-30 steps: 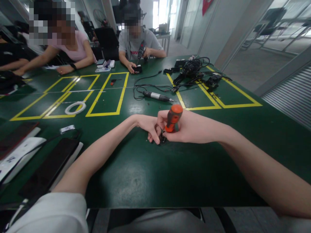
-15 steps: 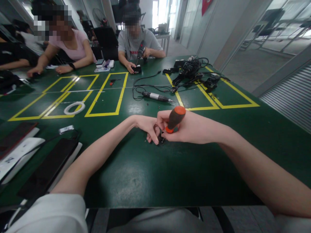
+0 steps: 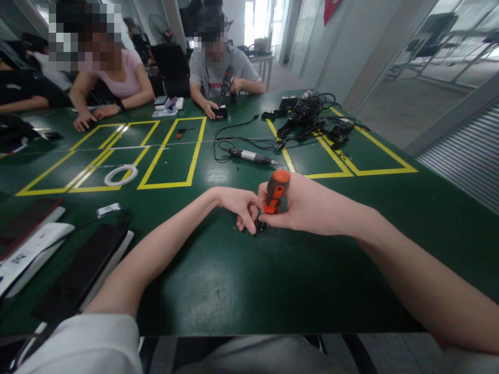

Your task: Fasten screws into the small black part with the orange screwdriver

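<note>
Since half a second ago, the screwdriver [image 3: 277,189] has swung its handle slightly left and turned to show an orange face, and across the way a co-worker's hand [image 3: 83,122] has drawn in toward that person's other arm. Biggest of all is the green table [image 3: 218,291], marked out in yellow strips, with a tangle of cables [image 3: 307,114] at the far right, a dark phone [image 3: 80,270] at the near left, a corded power tool [image 3: 251,156] lying beyond the hands, and a white tape roll [image 3: 109,178] farther left. Of the two hands, the right hand [image 3: 307,205] has its fingers wrapped round the lower end of the screwdriver's handle; the left hand [image 3: 242,203] has its fingers curled in, seeming to pinch a small dark part [image 3: 261,226] against the table. The work looks partway: tool and part are brought together and steadied, the turning appears unfinished, and nothing shows as set aside complete. The screwdriver stands just above the part, its long axis steep, butt up and leaning right, working end down and left. Its tip is covered by fingers, so whether it sits in a screw I can't tell. Smallest are tiny specks [image 3: 255,174] beyond the hands.
</note>
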Available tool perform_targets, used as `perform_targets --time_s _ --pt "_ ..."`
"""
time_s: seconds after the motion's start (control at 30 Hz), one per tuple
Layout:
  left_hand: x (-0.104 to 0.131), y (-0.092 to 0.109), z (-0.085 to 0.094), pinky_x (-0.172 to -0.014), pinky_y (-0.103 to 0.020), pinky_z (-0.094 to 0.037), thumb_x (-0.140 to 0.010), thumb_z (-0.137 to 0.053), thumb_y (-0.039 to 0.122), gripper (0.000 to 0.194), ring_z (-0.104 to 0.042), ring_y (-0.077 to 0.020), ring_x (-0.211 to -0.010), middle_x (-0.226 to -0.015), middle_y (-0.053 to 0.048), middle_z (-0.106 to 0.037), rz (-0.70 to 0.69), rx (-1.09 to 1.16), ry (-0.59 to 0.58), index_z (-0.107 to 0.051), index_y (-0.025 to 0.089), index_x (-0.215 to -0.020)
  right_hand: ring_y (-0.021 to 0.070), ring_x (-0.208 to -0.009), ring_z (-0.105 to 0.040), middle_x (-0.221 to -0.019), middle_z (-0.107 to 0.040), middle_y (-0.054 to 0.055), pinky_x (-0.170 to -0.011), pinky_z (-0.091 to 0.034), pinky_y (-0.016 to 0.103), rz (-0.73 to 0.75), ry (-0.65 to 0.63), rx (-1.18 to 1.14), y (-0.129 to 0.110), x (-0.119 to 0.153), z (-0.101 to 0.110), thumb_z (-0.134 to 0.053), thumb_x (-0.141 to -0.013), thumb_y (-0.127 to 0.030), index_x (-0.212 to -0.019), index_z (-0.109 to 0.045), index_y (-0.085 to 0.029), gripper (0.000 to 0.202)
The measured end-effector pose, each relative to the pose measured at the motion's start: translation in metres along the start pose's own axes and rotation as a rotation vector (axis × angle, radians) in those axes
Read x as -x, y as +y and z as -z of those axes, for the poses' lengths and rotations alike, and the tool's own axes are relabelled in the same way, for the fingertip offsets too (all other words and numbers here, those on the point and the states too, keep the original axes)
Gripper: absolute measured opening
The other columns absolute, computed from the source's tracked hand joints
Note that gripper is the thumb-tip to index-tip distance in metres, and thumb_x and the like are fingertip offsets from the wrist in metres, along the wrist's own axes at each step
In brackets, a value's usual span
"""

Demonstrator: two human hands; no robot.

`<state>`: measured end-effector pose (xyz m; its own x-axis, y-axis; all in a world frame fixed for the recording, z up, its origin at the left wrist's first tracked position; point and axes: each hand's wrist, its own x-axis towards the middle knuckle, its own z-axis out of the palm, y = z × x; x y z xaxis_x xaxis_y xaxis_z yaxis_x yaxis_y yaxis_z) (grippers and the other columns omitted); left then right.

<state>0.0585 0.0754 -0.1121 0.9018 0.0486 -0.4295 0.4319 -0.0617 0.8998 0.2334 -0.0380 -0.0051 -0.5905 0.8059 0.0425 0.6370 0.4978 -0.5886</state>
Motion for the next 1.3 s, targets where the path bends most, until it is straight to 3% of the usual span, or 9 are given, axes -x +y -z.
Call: perform_targets --time_s 0.23,0.37,0.53,0.63,0.73,0.97,1.13,1.23,1.3 --pt "-0.003 -0.004 0.001 -0.049 -0.024 -0.056 -0.055 -0.099 0.044 0.044 -0.067 -0.0149 -0.050 -0.062 -0.002 -0.072 -0.027 0.048 -0.014 -0.074 0.015 -0.077 0.0166 -0.069 -0.064 -0.076 -0.072 0.002 -0.065 -0.048 0.027 -0.066 0.030 -0.170 0.004 0.003 0.001 -0.077 -0.077 -0.018 -0.078 -0.071 -0.015 0.006" --pt "-0.002 -0.001 0.001 -0.050 -0.023 -0.057 -0.057 -0.099 0.042 0.043 -0.068 -0.0150 -0.052 -0.063 -0.002 -0.072 -0.020 0.034 -0.016 -0.072 0.015 -0.076 0.0175 -0.071 -0.069 -0.078 -0.075 0.002 -0.065 -0.054 0.028 -0.099 0.083 -0.368 0.008 0.011 -0.005 -0.080 -0.074 -0.025 -0.084 -0.072 -0.016 0.015" --pt "-0.004 0.000 0.000 -0.050 -0.020 -0.057 -0.057 -0.099 0.040 0.044 -0.069 -0.0130 -0.052 -0.066 0.002 -0.073 -0.013 0.047 -0.021 -0.073 0.017 -0.083 0.0133 -0.054 -0.064 -0.074 -0.075 0.001 -0.052 -0.055 0.026 -0.143 0.147 -0.676 0.016 0.022 -0.025 -0.083 -0.078 -0.030 -0.093 -0.068 -0.017 0.025" --pt "-0.005 0.000 0.000 -0.050 -0.020 -0.057 -0.056 -0.099 0.040 0.043 -0.069 -0.0128 -0.052 -0.067 0.002 -0.073 -0.006 0.065 -0.028 -0.072 0.017 -0.080 0.0142 -0.056 -0.069 -0.080 -0.077 0.004 -0.056 -0.058 0.027 -0.084 0.209 -0.851 0.025 0.027 -0.040 -0.081 -0.084 -0.036 -0.103 -0.064 -0.018 0.031" --pt "-0.005 0.000 0.001 -0.051 -0.021 -0.058 -0.057 -0.099 0.040 0.043 -0.070 -0.0132 -0.054 -0.070 0.001 -0.074 -0.008 0.065 -0.042 -0.074 0.017 -0.084 0.0174 -0.062 -0.073 -0.079 -0.077 0.003 -0.060 -0.059 0.029 -0.067 0.284 -0.978 0.031 0.029 -0.053 -0.085 -0.082 -0.039 -0.105 -0.060 -0.021 0.039" --pt "-0.005 -0.004 0.002 -0.051 -0.022 -0.057 -0.058 -0.099 0.039 0.045 -0.070 -0.0142 -0.055 -0.070 0.002 -0.074 -0.016 0.070 -0.028 -0.072 0.018 -0.088 0.0147 -0.051 -0.062 -0.072 -0.073 0.003 -0.053 -0.057 0.032 -0.074 0.450 -0.973 0.032 0.028 -0.071 -0.093 -0.071 -0.042 -0.073 -0.066 -0.020 0.035" --pt "-0.007 -0.005 0.001 -0.052 -0.023 -0.058 -0.057 -0.099 0.040 0.043 -0.070 -0.0145 -0.054 -0.069 0.000 -0.074 -0.013 0.075 -0.037 -0.073 0.017 -0.082 0.0144 -0.050 -0.063 -0.071 -0.073 0.003 -0.050 -0.054 0.030 -0.079 0.431 -0.964 0.033 0.028 -0.072 -0.089 -0.077 -0.044 -0.082 -0.074 -0.019 0.029" --pt "-0.007 -0.004 0.001 -0.052 -0.023 -0.059 -0.055 -0.099 0.039 0.043 -0.070 -0.0147 -0.055 -0.071 0.000 -0.075 0.001 0.084 -0.032 -0.074 0.018 -0.083 0.0155 -0.056 -0.069 -0.075 -0.075 0.003 -0.056 -0.057 0.028 -0.047 0.425 -1.012 0.032 0.030 -0.073 -0.084 -0.085 -0.042 -0.097 -0.071 -0.020 0.028" --pt "-0.007 -0.003 0.001 -0.053 -0.023 -0.059 -0.056 -0.099 0.038 0.043 -0.071 -0.0146 -0.056 -0.073 -0.001 -0.076 0.015 0.074 -0.034 -0.076 0.018 -0.086 0.0154 -0.060 -0.070 -0.076 -0.076 0.002 -0.060 -0.059 0.028 -0.021 0.432 -1.051 0.031 0.031 -0.075 -0.086 -0.083 -0.038 -0.102 -0.069 -0.021 0.031"
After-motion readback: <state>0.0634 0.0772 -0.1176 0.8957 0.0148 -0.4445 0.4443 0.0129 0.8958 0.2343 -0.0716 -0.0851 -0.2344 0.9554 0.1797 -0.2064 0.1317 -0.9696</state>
